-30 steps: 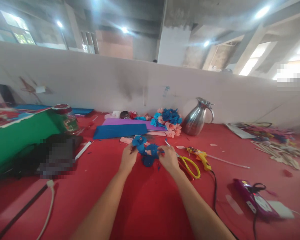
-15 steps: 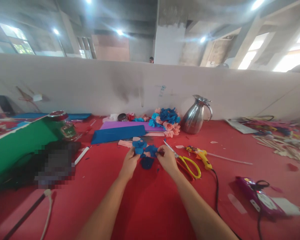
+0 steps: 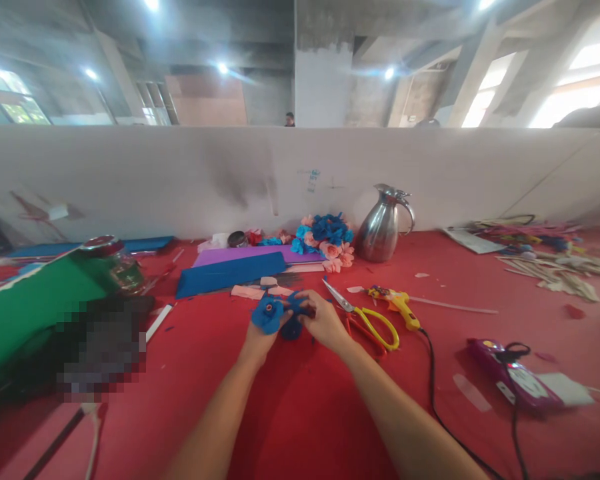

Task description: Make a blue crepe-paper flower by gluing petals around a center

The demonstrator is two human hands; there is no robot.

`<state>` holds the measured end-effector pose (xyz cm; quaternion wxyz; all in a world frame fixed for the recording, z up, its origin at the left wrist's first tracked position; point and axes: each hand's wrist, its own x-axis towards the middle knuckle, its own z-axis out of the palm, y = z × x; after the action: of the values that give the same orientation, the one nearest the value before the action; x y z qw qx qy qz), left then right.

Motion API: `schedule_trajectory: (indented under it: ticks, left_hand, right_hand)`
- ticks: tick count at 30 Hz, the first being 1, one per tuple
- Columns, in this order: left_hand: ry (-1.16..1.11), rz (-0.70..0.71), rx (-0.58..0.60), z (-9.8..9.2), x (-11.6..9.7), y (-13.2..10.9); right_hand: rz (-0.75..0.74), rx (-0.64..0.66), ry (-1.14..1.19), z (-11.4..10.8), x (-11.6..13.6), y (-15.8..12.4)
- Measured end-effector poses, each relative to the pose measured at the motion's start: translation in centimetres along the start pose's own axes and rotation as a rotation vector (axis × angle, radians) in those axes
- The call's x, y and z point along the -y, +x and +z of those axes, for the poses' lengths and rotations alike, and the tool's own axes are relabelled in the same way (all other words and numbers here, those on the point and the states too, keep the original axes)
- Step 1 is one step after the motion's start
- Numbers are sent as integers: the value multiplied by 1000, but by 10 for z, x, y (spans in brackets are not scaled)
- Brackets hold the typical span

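Near the middle of the red table, my left hand is closed on a blue paper flower whose centre faces up. My right hand pinches a blue paper piece close beside the flower. Under and between the hands lies more dark blue paper. Pale pink paper strips rest just beyond my left hand. Scissors with yellow and red handles lie right of my right hand, their blades pointing toward the back left.
A yellow glue gun with a black cord lies at the right. Behind are a metal jug, a blue and pink flower bunch and a blue sheet. A purple device sits far right, a green board left.
The blue flower has turned and moved down a little with my left hand. My right hand has moved left, closer to it. The whole view has shifted slightly.
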<state>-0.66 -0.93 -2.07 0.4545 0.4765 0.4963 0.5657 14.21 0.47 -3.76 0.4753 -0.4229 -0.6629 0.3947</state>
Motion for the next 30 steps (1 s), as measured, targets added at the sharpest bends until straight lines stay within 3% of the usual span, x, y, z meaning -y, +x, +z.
schedule_trajectory:
  ticks: [4, 9, 13, 18, 24, 27, 30]
  left_hand:
    - [-13, -55, -137, -3, 7, 6]
    - [-59, -95, -174, -10, 4, 10]
    - [-200, -169, -156, -12, -7, 8]
    - [-431, -262, -51, -14, -17, 7]
    - [-644, -316, 34, -19, -29, 5]
    - [-545, -312, -57, -15, -29, 6]
    - [-400, -319, -118, -10, -27, 7]
  right_hand:
    - [50, -60, -150, -1, 1, 0]
    - [141, -162, -266, -10, -3, 2]
    - [170, -196, -329, -15, -1, 2]
    - [187, -243, -401, -15, 9, -2]
    - [180, -280, -351, -12, 15, 1]
    - [142, -186, -171, -3, 21, 2]
    - [119, 77, 42, 8, 26, 0]
